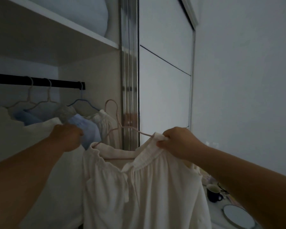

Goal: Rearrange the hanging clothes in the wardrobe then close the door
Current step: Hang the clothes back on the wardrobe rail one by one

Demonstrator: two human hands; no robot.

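A white blouse point(139, 187) on a pink hanger point(113, 116) is off the rail, held in front of the open wardrobe. My right hand point(178, 141) pinches the blouse's ruffled collar and the hanger's right arm. My left hand point(68, 138) reaches into the hanging clothes and grips the blue garment point(87, 129), fingers curled around the fabric. A black rail point(40, 80) carries several hangers with white, blue and grey clothes. The white sliding door point(165, 80) with its metal frame point(130, 71) stands just right of the opening.
A shelf point(64, 28) above the rail holds a pale folded bundle point(82, 14). At lower right a surface carries a dark mug point(213, 193) and a round mirror point(238, 217). A plain wall point(246, 80) fills the right side.
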